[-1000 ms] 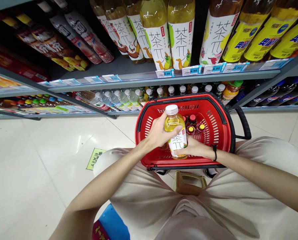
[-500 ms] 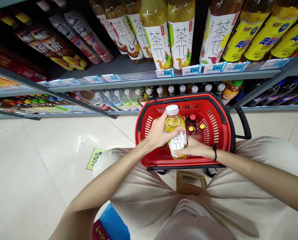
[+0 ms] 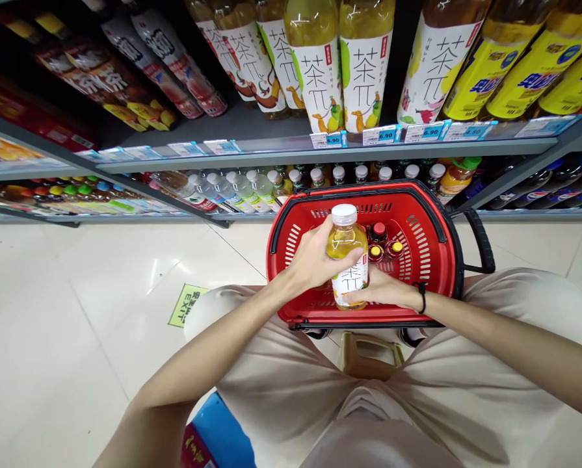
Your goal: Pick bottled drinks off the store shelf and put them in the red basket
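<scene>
A tea bottle (image 3: 348, 250) with a white cap, yellow liquid and a white label is held upright between both hands, over the red shopping basket (image 3: 437, 221). My left hand (image 3: 315, 257) grips its upper part, thumb across the front just above the label. Lower down, my right hand (image 3: 381, 289) is closed round the bottle's base from the right, with a dark band on the wrist. Inside the basket stand several small bottles (image 3: 379, 232) with red and yellow caps. The held bottle and my hands hide part of the basket's floor.
Ahead, a shelf (image 3: 281, 156) carries large tea bottles (image 3: 315, 71) and yellow-labelled bottles (image 3: 527, 78). Below it is a row of smaller capped bottles (image 3: 256, 188). The basket's black handle (image 3: 480, 240) sticks out right. A tan stool (image 3: 371, 354) is between my legs, a yellow exit sign (image 3: 186, 305) on the floor.
The view has shifted slightly, so the shelf and basket appear a little further right. Both hands keep the same hold on the tea bottle.
</scene>
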The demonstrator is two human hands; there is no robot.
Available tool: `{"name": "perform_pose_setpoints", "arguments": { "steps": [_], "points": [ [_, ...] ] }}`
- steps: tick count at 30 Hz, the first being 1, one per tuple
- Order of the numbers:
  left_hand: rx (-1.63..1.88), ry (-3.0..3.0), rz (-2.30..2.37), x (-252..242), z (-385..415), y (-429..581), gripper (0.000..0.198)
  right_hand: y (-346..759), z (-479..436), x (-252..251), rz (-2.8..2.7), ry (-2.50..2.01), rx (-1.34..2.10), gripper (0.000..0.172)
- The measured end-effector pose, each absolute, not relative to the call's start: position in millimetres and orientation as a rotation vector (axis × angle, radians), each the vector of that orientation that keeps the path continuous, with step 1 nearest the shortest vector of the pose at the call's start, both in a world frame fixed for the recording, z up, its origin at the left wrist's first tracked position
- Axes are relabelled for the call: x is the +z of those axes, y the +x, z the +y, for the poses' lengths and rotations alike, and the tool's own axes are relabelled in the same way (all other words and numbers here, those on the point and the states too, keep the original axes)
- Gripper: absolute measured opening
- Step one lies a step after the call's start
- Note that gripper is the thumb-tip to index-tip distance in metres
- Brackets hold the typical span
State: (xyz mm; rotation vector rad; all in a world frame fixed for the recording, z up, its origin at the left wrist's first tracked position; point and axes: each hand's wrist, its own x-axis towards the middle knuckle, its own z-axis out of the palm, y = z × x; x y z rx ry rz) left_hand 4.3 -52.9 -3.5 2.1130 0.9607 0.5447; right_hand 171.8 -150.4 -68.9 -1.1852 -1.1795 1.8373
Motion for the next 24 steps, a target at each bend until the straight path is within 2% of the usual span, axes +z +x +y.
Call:
{"name": "perform_pose_setpoints", "arguments": {
  "steps": [13, 19, 24],
  "points": [
    [0.525, 2.012, 1.034, -8.9, -44.6, 6.7, 0.048, 170.1, -153.9, -67.2, -1.14, -1.034, 1.863, 0.051],
    [0.528, 1.916, 1.033, -10.5, -42.1, 8.4, 0.052, 172.1, -154.3, -68.7, -1.124, -1.113, 1.847, 0.062],
    [0.532, 1.901, 1.049, -15.9, -40.0, 6.6, 0.054, 173.9, -154.9, -66.6, -1.154, -1.115, 1.823, 0.063]
  ]
}}
